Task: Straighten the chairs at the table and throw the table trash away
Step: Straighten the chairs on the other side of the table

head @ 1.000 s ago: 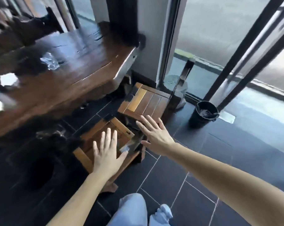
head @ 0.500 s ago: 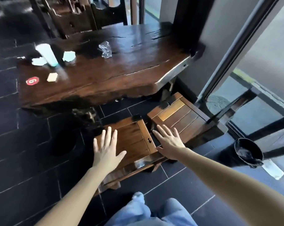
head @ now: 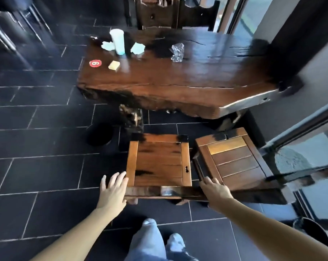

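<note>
They're on the chair-straightening step. The person stands behind the near chair [head: 159, 161], which faces the counter [head: 187, 85] fairly squarely at their twelve o'clock but stands clear of its edge.

The left hand [head: 113, 191] has its fingers spread and straight, with the tips at the seat's left rear corner, around eleven o'clock. I can't tell whether they press the wood or sit just beside it. The right hand [head: 214, 189] reaches with straight fingers to the right rear corner, at one o'clock, beside the gap next to the second chair [head: 234, 161]. Neither hand has curled round anything.

The second chair sits skewed, its seat slanted against the counter's edge, with its near corner very close to the first chair.

I'd judge the next move needs both hands to take hold of the back rail and slide the near chair straight towards twelve o'clock, under the counter's edge, without clipping its neighbour. After that the skewed chair wants turning square.

The trash lies untouched on the counter's far left, around eleven o'clock: a pale cup [head: 118, 41], two crumpled tissues [head: 137, 48] and a crushed clear wrapper [head: 177, 51]. A dark bin [head: 313, 232] stands on the floor at four o'clock.
</note>
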Motion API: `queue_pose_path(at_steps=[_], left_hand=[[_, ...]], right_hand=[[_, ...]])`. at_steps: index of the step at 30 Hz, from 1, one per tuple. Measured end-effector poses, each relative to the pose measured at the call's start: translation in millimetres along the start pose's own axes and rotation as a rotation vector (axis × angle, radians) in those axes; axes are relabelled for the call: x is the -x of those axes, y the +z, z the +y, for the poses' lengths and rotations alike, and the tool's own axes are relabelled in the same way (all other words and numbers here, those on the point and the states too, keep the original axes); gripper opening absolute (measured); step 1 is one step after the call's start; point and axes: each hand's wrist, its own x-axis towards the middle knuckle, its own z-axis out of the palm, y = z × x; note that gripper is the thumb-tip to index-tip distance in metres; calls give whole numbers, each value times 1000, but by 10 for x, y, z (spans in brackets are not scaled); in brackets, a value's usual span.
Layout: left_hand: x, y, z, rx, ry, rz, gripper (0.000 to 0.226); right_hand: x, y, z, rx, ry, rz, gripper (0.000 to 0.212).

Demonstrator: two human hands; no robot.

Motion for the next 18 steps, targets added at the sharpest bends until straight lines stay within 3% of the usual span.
queue_pose_path(at_steps=[4, 11, 18], left_hand=[[0, 184, -154, -3, 156, 151, 61], [-135, 217, -301, -23, 403, 123, 62], [-327, 106, -473, -127, 466, 125, 57]], right_hand=[[-48, 27, 74, 60, -44, 9, 59], [-135, -68, 130, 156, -100, -97, 56], [-192, -281, 13, 193, -102, -121, 56]])
